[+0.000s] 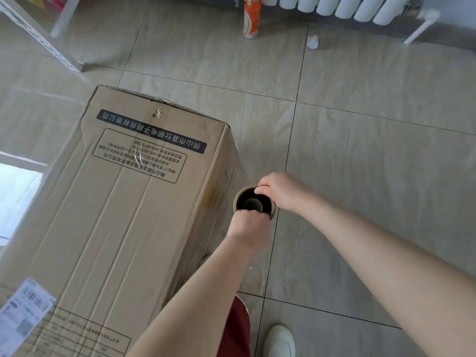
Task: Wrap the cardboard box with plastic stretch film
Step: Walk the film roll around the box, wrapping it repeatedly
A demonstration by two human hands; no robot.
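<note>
A long cardboard box [123, 215] with black printed text and a shipping label lies on the tiled floor at the left. Clear film glints over its top face. Beside the box's right side stands the stretch film roll [253, 202], seen end-on as a brown cardboard tube with a dark hollow core. My left hand [248, 228] grips the near rim of the tube. My right hand [279, 191] grips the far rim, fingers curled over the edge. Film seems to run from the roll to the box's right side, but it is hard to see.
An orange bottle [252, 18] and a small white cap [312, 42] stand on the floor at the back by a white radiator [347, 7]. A white metal rack leg [43, 37] is at the back left. My white shoe [279, 341] is near the bottom edge.
</note>
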